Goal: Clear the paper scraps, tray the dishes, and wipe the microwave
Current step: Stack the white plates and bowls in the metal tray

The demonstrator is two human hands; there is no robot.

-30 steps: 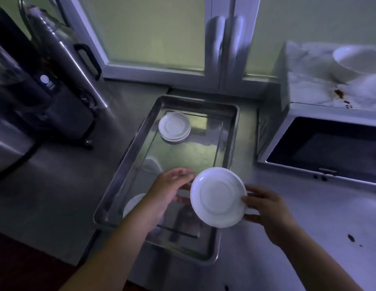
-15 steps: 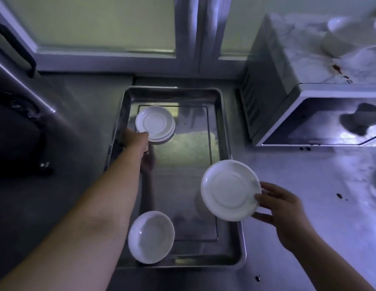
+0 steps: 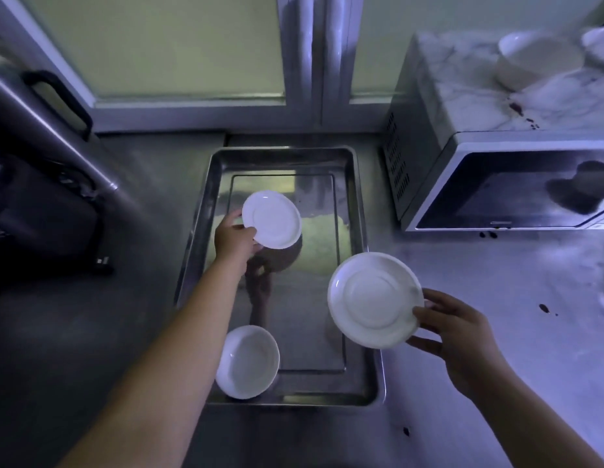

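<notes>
A: Where are the hands?
B: The left hand (image 3: 234,239) pinches the rim of a small white round saucer (image 3: 271,219) at 11 o'clock over the rectangular stainless-steel tray (image 3: 283,156). The right hand (image 3: 459,336) grips a larger white round plate (image 3: 374,298) by its edge at 4 o'clock, over the tray's right rim.
A: Anything lying in the tray?
B: A white round bowl (image 3: 248,361), at 7 o'clock. The white microwave (image 3: 496,190) stands at 2 o'clock.

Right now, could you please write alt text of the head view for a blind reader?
The left hand grips the far saucer and the right hand the near saucer, both white, over a tray. A white bowl sits in the tray's near left corner; a microwave stands at right.
</notes>
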